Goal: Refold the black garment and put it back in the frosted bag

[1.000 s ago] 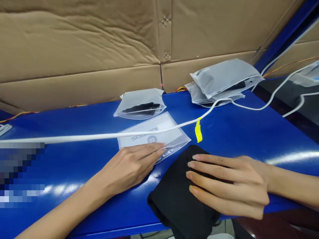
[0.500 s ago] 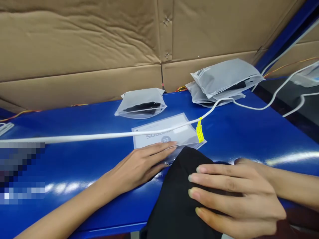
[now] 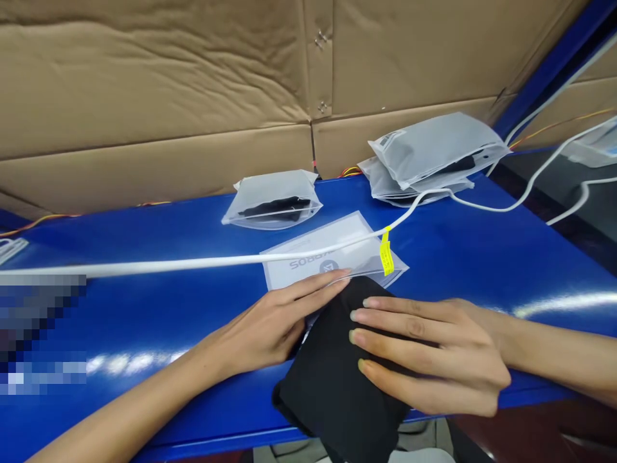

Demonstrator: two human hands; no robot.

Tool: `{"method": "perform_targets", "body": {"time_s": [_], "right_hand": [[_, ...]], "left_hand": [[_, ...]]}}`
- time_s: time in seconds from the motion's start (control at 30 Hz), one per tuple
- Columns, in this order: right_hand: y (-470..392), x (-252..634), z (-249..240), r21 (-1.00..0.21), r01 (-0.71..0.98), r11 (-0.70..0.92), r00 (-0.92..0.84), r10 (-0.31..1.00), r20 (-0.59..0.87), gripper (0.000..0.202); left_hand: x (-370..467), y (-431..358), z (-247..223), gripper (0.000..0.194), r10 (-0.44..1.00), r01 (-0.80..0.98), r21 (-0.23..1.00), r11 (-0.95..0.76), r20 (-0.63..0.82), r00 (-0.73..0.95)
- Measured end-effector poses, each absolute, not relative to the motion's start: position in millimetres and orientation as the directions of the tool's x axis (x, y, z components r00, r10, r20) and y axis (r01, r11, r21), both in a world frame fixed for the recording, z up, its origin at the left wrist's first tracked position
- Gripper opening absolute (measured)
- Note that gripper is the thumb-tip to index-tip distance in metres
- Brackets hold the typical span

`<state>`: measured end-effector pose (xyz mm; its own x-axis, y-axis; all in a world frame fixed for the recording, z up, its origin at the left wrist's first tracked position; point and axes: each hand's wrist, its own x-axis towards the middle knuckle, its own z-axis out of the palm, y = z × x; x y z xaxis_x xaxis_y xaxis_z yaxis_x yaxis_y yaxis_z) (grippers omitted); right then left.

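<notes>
A frosted clear plastic bag [image 3: 284, 270] with grey printed lettering lies flat on the blue table. My left hand [image 3: 284, 315] grips its near, open edge with the fingers held together, the thumb mostly hidden underneath. In my right hand [image 3: 429, 354] is a folded black cloth [image 3: 342, 373], its four fingers laid across the top and the thumb out of sight below. The cloth's far corner meets the bag's mouth beside my left fingertips; whether it is inside cannot be made out. The cloth's near end hangs past the table's front edge.
A white cable [image 3: 183, 262] with a yellow tag [image 3: 386, 256] runs across, over the printed bag. One filled bag [image 3: 274, 186] stands at the back; more filled bags [image 3: 438, 148] are stacked back right. Brown padded panels [image 3: 154, 83] line the back of the blue table [image 3: 159, 238].
My right hand has moved left and slightly away from me with the black cloth, bringing its corner to the bag's mouth. The printed bag has shifted slightly right, with my left hand on it.
</notes>
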<state>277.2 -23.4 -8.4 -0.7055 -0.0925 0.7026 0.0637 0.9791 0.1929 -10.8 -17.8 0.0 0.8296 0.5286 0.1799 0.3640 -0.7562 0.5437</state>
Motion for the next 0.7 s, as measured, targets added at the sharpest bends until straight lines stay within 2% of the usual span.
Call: {"method": "perform_targets", "body": {"time_s": [0.17,0.33,0.57,0.7], "right_hand": [[-23.4,279.7,-13.6,0.214,0.099,0.972,-0.716,-0.08,0.694,0.023],[-21.9,280.3,-16.7,0.239,0.111,0.965,-0.721,-0.087,0.688,0.026],[-14.9,281.4,-9.4,0.178,0.134,0.975,-0.774,-0.009,0.633,0.017],[-15.8,284.1,-11.5,0.191,0.193,0.963,-0.798,0.041,0.601,0.026]], "left_hand": [[-11.6,-16.9,0.6,0.093,0.517,0.338,0.591,-0.732,0.159,0.841],[-12.9,-16.2,0.2,0.09,0.534,0.35,0.634,-0.69,0.118,0.837],[-10.7,-16.0,2.0,0.08,0.614,0.295,0.703,-0.647,0.251,0.748],[-10.8,-17.1,3.7,0.066,0.599,0.223,0.713,-0.664,0.329,0.73]]}}
